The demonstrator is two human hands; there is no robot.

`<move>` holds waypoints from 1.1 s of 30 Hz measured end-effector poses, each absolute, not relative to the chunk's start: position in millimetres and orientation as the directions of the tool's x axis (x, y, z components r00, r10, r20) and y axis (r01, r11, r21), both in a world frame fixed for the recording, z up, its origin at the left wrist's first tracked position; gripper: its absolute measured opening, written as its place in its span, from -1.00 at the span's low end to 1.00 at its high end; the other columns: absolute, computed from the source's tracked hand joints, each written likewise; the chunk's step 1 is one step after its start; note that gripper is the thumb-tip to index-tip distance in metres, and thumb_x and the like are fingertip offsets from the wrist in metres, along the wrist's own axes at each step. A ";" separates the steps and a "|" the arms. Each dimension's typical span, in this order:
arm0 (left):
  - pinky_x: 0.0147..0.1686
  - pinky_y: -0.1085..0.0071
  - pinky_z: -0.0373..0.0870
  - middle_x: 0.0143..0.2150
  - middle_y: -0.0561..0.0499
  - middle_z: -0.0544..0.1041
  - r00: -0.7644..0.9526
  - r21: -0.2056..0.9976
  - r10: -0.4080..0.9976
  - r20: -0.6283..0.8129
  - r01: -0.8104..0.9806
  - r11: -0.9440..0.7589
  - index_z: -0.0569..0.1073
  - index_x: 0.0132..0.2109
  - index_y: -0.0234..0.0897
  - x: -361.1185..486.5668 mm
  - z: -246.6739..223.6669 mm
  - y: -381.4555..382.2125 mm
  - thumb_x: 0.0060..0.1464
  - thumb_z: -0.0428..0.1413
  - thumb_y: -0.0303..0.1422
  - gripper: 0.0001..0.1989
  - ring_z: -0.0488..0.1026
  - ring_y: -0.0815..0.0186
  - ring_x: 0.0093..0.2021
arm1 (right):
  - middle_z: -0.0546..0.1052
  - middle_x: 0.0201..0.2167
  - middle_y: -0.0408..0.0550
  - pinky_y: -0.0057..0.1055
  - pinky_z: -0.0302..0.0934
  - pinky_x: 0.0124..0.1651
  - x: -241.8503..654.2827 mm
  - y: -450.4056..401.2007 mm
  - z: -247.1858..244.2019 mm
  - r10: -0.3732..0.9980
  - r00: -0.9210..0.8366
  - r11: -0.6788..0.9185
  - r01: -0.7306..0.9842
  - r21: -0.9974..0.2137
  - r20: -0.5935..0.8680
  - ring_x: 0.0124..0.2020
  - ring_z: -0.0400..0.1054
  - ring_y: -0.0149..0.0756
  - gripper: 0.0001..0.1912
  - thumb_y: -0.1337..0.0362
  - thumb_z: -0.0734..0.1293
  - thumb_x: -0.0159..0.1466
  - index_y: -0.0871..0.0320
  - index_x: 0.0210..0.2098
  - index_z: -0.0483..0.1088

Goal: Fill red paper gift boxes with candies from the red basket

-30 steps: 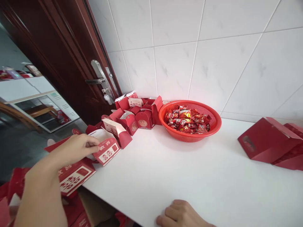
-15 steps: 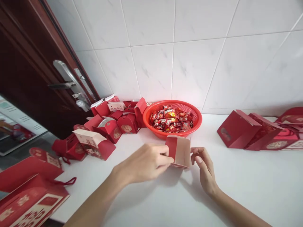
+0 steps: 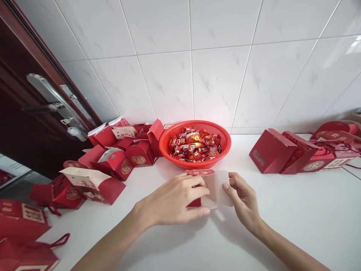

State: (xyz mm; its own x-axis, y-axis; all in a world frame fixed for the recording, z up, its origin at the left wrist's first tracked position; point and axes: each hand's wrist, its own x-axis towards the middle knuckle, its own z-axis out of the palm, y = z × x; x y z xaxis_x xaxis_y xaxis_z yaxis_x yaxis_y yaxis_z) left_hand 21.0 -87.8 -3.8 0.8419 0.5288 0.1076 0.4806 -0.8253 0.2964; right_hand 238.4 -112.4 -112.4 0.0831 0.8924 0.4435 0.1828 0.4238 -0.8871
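A small red paper gift box (image 3: 209,192) with a pale inside stands on the white table in front of me, its top open. My left hand (image 3: 182,197) holds the box from the left, with some fingers over the opening and the thumb at the near side. On the right, my right hand (image 3: 244,195) pinches a pale upright flap of the box between thumb and fingers. Just behind the box sits a red plastic basket (image 3: 194,164) full of red-wrapped candies (image 3: 194,146). The box's left wall is mostly hidden by my left hand.
Several red gift boxes (image 3: 113,188) crowd the left side of the table (image 3: 299,222). More boxes (image 3: 270,152) stand at the right by the tiled wall (image 3: 217,82). A dark wooden door (image 3: 34,143) with a metal handle is at the far left.
My right hand has closed on the pale flap, which now stands out to the right. My left fingers have shifted over the opening. The view has turned slightly right.
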 end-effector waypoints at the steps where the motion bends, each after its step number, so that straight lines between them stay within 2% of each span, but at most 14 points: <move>1: -0.13 0.35 0.35 -0.15 0.00 0.56 0.828 0.311 0.548 0.118 0.493 -0.812 0.57 -0.09 -0.25 19.6 -2.0 -87.5 0.30 0.14 -0.21 -0.78 0.50 0.24 -0.17 | 0.37 -0.38 -0.08 -0.39 0.14 -0.33 237.8 -112.7 -111.6 0.898 0.078 0.414 0.174 -0.893 0.432 -0.34 0.25 -0.29 -0.60 0.09 0.28 0.41 0.09 -0.50 0.15; 5: -0.26 0.38 0.31 -0.25 0.01 0.51 0.757 0.324 0.630 0.173 0.561 -0.762 0.59 -0.08 -0.23 12.1 2.3 -85.7 0.39 -0.01 -0.17 -0.67 0.46 0.29 -0.27 | 0.30 -0.43 -0.14 -0.41 0.03 -0.41 234.4 -114.5 -108.8 0.926 0.023 0.372 0.112 -0.922 0.376 -0.44 0.11 -0.37 -0.60 0.07 0.26 0.42 0.10 -0.48 0.13; 7: -0.31 0.39 0.29 -0.28 0.03 0.49 0.691 0.303 0.705 0.159 0.646 -0.701 0.60 -0.04 -0.18 8.1 3.9 -83.6 0.37 0.01 -0.20 -0.70 0.44 0.30 -0.31 | 0.23 -0.46 -0.18 -0.42 -0.01 -0.43 233.8 -114.3 -108.4 0.936 0.045 0.346 0.083 -0.935 0.350 -0.47 0.06 -0.39 -0.58 0.05 0.27 0.40 0.09 -0.49 0.09; 10: -0.33 0.39 0.28 -0.31 0.05 0.47 0.595 0.226 0.802 0.059 0.774 -0.591 0.59 0.03 -0.11 3.8 8.0 -79.9 0.25 0.14 -0.20 -0.73 0.45 0.24 -0.28 | 0.11 -0.51 -0.23 -0.43 -0.05 -0.46 233.6 -112.7 -107.7 0.949 0.080 0.303 0.034 -0.952 0.305 -0.50 -0.01 -0.41 -0.54 0.02 0.30 0.37 0.09 -0.51 0.05; 14: -0.22 0.34 0.32 -0.24 0.02 0.52 0.540 0.163 0.840 -0.051 0.834 -0.527 0.53 0.13 -0.09 0.8 14.4 -79.6 0.00 0.28 0.02 -0.42 0.49 0.09 -0.12 | 0.13 -0.53 -0.23 -0.44 -0.08 -0.48 231.6 -112.2 -106.2 0.969 0.023 0.247 -0.038 -0.968 0.247 -0.51 0.00 -0.42 -0.55 -0.01 0.31 0.35 0.10 -0.51 0.13; 18: -0.26 0.36 0.33 -0.16 0.03 0.60 0.555 0.192 0.823 -0.119 0.826 -0.530 0.41 0.28 -0.04 -6.5 14.9 -82.8 -0.11 0.31 0.06 -0.20 0.54 0.06 -0.13 | 0.13 -0.54 -0.24 -0.46 -0.08 -0.49 227.5 -114.4 -107.7 0.984 -0.074 0.153 -0.132 -0.979 0.163 -0.53 -0.02 -0.44 -0.55 -0.04 0.34 0.31 0.11 -0.51 0.17; 22: -0.21 0.28 0.39 0.05 -0.19 0.61 0.507 0.164 0.837 -0.207 0.861 -0.481 0.27 0.41 -0.25 -17.3 7.8 -81.5 -0.17 0.28 0.16 0.06 0.53 -0.11 0.03 | 0.23 -0.51 -0.19 -0.43 0.07 -0.42 223.1 -117.1 -109.8 0.983 -0.142 0.104 -0.097 -0.990 0.117 -0.47 0.10 -0.38 -0.54 -0.13 0.32 0.29 0.12 -0.45 0.25; 25: -0.18 0.27 0.40 0.12 -0.22 0.58 0.492 0.170 0.833 -0.254 0.870 -0.462 0.26 0.42 -0.25 -20.3 4.3 -78.4 -0.16 0.27 0.18 0.07 0.51 -0.14 0.08 | 0.32 -0.49 -0.14 -0.38 0.19 -0.35 222.5 -117.4 -112.3 0.985 -0.128 0.110 -0.024 -0.994 0.112 -0.43 0.19 -0.31 -0.50 -0.20 0.28 0.31 0.11 -0.44 0.29; 29: -0.32 0.37 0.35 -0.19 -0.03 0.62 0.497 0.196 0.847 -0.188 0.864 -0.464 0.14 0.47 -0.13 -16.9 8.3 -77.8 -0.09 0.29 0.05 0.03 0.56 0.03 -0.16 | 0.45 -0.42 -0.04 -0.30 0.28 -0.28 225.2 -113.8 -121.3 0.968 -0.172 0.168 -0.108 -0.980 0.185 -0.41 0.31 -0.25 -0.44 -0.21 0.19 0.36 0.14 -0.43 0.38; 31: -0.36 0.41 0.32 -0.32 0.08 0.56 0.507 0.230 0.850 -0.140 0.852 -0.470 0.18 0.44 -0.08 -14.7 11.4 -78.4 -0.04 0.28 -0.01 -0.06 0.53 0.13 -0.27 | 0.50 -0.37 0.01 -0.28 0.29 -0.27 226.3 -110.9 -126.4 0.963 -0.180 0.170 -0.168 -0.971 0.200 -0.41 0.36 -0.24 -0.43 -0.19 0.16 0.39 0.15 -0.41 0.43; 33: -0.36 0.43 0.31 -0.37 0.13 0.52 0.536 0.269 0.838 -0.099 0.825 -0.496 0.29 0.37 -0.06 -13.7 13.3 -78.5 0.03 0.27 -0.08 -0.23 0.50 0.21 -0.33 | 0.50 -0.40 0.01 -0.29 0.28 -0.29 226.2 -107.9 -130.2 0.978 -0.141 0.128 -0.174 -0.976 0.153 -0.44 0.36 -0.26 -0.44 -0.17 0.18 0.39 0.16 -0.44 0.44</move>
State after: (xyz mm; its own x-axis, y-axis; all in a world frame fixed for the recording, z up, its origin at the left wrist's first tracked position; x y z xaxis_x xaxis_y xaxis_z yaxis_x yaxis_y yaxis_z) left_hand -13.7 -78.5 13.3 0.5362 0.8383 -0.0991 0.8254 -0.4961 0.2694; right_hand 226.2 -107.9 -130.2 -0.1412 0.9781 0.1532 -0.1736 0.1279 -0.9765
